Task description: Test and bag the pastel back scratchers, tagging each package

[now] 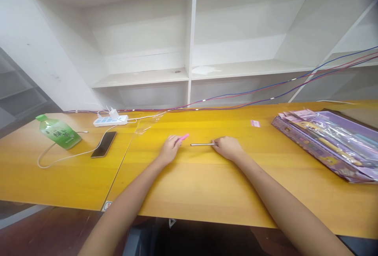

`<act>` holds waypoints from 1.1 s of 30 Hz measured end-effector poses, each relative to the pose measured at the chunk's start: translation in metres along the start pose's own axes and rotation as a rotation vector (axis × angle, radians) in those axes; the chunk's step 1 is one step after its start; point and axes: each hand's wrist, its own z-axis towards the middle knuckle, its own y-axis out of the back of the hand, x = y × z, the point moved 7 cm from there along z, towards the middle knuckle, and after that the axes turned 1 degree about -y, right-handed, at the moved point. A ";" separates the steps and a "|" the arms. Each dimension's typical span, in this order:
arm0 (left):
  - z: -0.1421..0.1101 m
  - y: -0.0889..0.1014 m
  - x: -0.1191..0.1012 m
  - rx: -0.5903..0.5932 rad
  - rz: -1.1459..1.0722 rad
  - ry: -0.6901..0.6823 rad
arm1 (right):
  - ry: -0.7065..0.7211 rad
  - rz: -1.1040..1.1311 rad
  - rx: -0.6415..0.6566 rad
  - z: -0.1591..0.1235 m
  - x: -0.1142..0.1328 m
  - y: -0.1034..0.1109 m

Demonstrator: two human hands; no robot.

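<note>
My left hand (170,148) is closed around a small bright pink piece (184,137), which pokes out past the fingertips toward the right; its exact kind is too small to tell. My right hand (228,146) grips one end of a thin grey metallic rod (202,144), perhaps part of a pen. The rod lies nearly level and points left at the pink piece, with a gap between the two. Both hands are just above or resting on the yellow wooden table (189,185). The fingers of the right hand are partly hidden behind its back.
A purple box (313,150) of plastic-wrapped pens stands at right, near a small pink card (255,123). At left are a green bottle (60,132), a phone (104,144) and a power strip (110,120) with white cables. Red and blue cables (245,92) run along the back by white shelves (190,51).
</note>
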 end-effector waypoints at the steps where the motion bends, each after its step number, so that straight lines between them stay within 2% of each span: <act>1: 0.001 0.002 0.007 -0.055 -0.044 0.070 | -0.002 0.003 0.003 0.000 -0.001 0.001; 3: 0.001 0.005 0.019 -0.150 -0.177 0.195 | -0.002 0.009 0.011 -0.001 -0.002 0.002; 5: 0.000 0.004 0.025 -0.200 -0.406 0.276 | 0.000 0.014 0.019 -0.002 -0.002 0.003; 8: 0.000 0.001 0.026 -0.251 -0.791 0.322 | -0.005 0.018 0.026 -0.002 -0.002 0.003; 10: -0.001 0.000 0.023 -0.254 -0.916 0.327 | -0.008 0.021 0.027 -0.002 -0.002 0.002; 16: -0.006 -0.009 0.012 -0.129 -0.914 0.377 | -0.035 0.027 0.020 0.000 -0.006 0.001; 22: -0.007 -0.014 0.009 -0.049 -0.860 0.372 | -0.053 0.034 0.027 0.000 -0.011 0.001; 33: -0.008 -0.013 0.011 -0.066 -0.847 0.383 | -0.083 0.029 0.033 0.001 -0.020 0.000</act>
